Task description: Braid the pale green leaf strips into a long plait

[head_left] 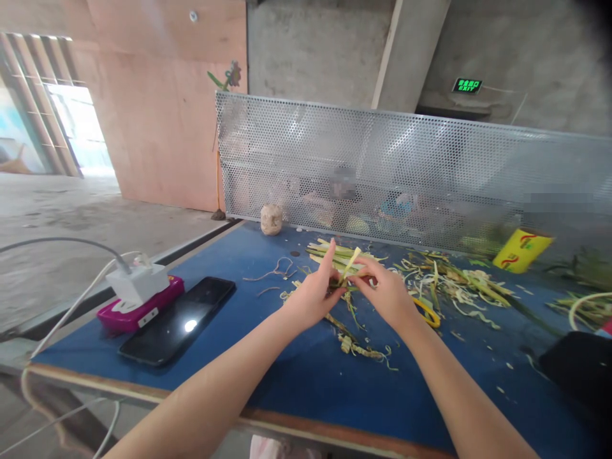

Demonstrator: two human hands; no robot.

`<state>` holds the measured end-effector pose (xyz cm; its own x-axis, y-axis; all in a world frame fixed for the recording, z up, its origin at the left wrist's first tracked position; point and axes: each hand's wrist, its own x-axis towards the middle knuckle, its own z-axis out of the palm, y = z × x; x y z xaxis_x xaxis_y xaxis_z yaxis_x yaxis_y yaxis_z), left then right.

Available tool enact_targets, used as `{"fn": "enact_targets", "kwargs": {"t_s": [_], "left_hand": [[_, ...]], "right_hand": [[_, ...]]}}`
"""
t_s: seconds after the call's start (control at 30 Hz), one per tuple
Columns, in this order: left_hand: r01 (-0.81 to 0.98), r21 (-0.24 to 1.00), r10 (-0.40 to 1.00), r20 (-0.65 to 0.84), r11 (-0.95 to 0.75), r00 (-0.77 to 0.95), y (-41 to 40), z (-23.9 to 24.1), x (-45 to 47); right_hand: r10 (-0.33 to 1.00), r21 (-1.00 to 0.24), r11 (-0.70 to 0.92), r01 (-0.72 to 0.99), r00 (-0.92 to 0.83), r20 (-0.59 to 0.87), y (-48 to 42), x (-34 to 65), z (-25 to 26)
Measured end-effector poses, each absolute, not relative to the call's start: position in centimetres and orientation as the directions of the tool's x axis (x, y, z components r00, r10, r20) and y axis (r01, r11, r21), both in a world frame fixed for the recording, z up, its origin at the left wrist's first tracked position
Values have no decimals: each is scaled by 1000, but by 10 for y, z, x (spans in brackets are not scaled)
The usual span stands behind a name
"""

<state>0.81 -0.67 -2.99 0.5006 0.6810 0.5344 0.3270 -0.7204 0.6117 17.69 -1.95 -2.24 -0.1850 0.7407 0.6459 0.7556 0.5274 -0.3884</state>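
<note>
My left hand point(312, 292) and my right hand point(385, 294) meet over the middle of the blue table. Between their fingertips is a pale yellow-green plant strip point(352, 261), pinched from both sides, with one end sticking up. One digit of my left hand points upward while the others close on the strip. Just behind my hands lies a pile of flat green stalks point(322, 250). A knobbly root piece point(361, 349) with thin fibres rests nearer to me. Beside my right wrist is a yellow ring-shaped object point(427, 312), partly covered by the arm.
Shredded plant scraps point(459, 284) spread to the right, near a yellow printed cylinder point(522, 250). A black phone point(179, 322) and a magenta power strip point(143, 306) with plugged-in adapter and cables sit left. A perforated metal screen point(296, 146) borders the far edge, by a pale lump point(271, 219).
</note>
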Motion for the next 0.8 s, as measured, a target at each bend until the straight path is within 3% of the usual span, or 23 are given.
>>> {"fn": "enact_targets", "kwargs": {"t_s": [0.1,0.17,0.27,0.43,0.5,0.6,0.7,0.8], "left_hand": [[320,641,705,535,-698,466,-4,-30,8],[327,666,734,528,-670,427,-2,-30,7],[326,738,805,511,-591,301,3,-32,6],[354,819,890,438,-453,125,10,-33,2],[381,800,885,439,-464,157,9,-32,1],[415,710,820,451,-569,352,4,-30,2],[410,602,709,423,-686,564,-5,-29,6],[372,588,667,432,-719,607,-11,-31,11]], "right_hand": [[821,-505,461,730,-134,555,-20,178,-20],[830,-492,456,742,-156,535,-19,180,-21],[779,-350,469,811,-193,597,-16,182,-23],[617,23,419,908,-303,726,-24,174,-23],[546,161,422,892,-392,741,-29,171,-21],[476,281,456,845,-498,725,-34,170,-19],[462,295,481,825,-525,715,-33,172,-18],[516,220,498,839,-490,703,-30,174,-18]]}}
